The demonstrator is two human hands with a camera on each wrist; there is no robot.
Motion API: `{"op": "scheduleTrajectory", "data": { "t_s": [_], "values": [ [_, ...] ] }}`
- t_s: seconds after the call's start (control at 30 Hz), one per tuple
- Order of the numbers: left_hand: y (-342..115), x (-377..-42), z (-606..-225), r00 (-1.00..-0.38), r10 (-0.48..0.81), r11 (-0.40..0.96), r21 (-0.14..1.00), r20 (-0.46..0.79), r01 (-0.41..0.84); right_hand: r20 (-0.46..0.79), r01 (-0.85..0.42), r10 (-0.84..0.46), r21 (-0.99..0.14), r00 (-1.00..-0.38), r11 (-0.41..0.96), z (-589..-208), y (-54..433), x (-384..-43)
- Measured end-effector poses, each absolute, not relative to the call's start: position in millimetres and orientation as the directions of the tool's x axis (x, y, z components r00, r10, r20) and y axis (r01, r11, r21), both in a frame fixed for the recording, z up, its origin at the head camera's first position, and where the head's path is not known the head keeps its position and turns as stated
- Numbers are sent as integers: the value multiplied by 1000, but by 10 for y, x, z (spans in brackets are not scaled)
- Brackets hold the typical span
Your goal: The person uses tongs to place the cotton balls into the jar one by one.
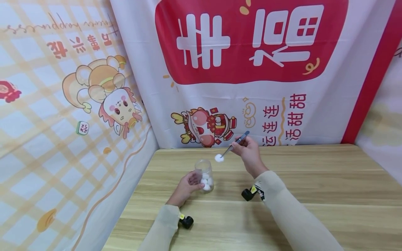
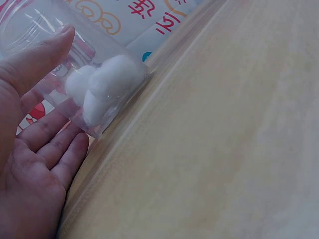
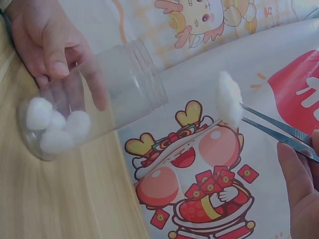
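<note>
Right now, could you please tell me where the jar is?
In the head view, the clear jar stands on the table, held by the left hand, left of the tweezers.

The table (image 1: 317, 181) is light brown, like wood, with long stripes that run from side to side. Its top looks flat, and its far edge is straight. One jar (image 1: 203, 167) stands upright on it, left of the middle and nearer the far edge than the near one. The jar is see-through and its top is open. A few white balls (image 1: 206, 181) sit in a pile at the bottom of it.
</note>
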State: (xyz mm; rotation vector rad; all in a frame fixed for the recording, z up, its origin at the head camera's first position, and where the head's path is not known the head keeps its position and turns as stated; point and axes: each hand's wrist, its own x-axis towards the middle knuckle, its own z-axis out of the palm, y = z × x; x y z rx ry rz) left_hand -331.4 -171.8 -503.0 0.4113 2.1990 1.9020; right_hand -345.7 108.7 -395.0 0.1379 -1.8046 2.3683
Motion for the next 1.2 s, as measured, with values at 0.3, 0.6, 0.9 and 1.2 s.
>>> {"op": "scheduleTrajectory", "data": {
  "t_s": [0.3, 0.6, 0.9, 1.2],
  "values": [
    [-1723, -3321, -5062, -944, 329, 152, 986, 20, 74, 175, -187, 69, -949, -982, -255, -3975, 1016, -3461],
    [-1739, -3473, -5294, -946, 322, 138, 987, 38, 86, 160, -170, 59, -951, -985, -257, -3971, 928, -3453],
    [-1737, -3461, -5302, -951, 304, 148, 983, 56, 105, 148, -151, 33, -956, -988, -253, -3989, 855, -3467],
    [-1745, -3435, -5260, -944, 326, 144, 985, 41, 93, 129, -134, 35, -959, -991, -249, -3994, 791, -3483]
  ]
}}
